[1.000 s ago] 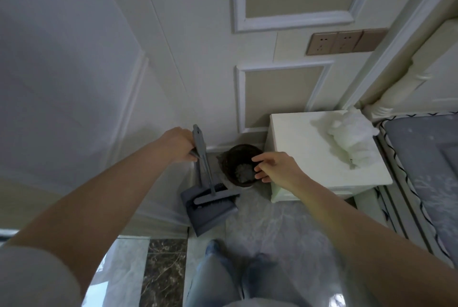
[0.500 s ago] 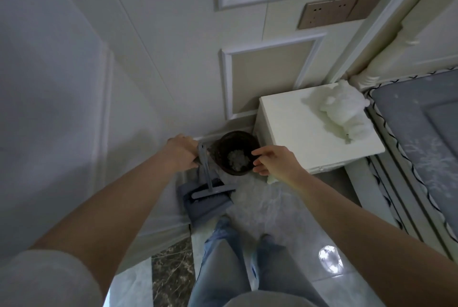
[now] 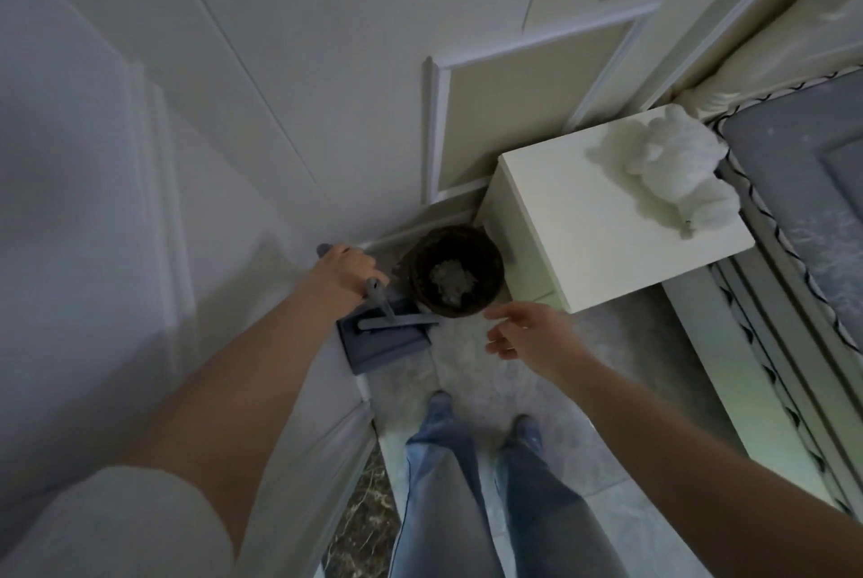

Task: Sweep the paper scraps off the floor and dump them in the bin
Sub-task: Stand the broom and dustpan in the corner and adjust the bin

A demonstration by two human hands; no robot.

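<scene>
Right hand has come off the bin rim and now hangs released just in front of the bin, fingers loosely spread, touching nothing. Left hand keeps gripping the dustpan-and-brush set by its handles, left of the bin; handles run upright, pan on the floor. Paper scraps lie inside the bin

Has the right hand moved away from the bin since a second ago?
Yes. The right hand has left the rim of the bin and now hovers open over the floor, nearer the person's feet.
</scene>
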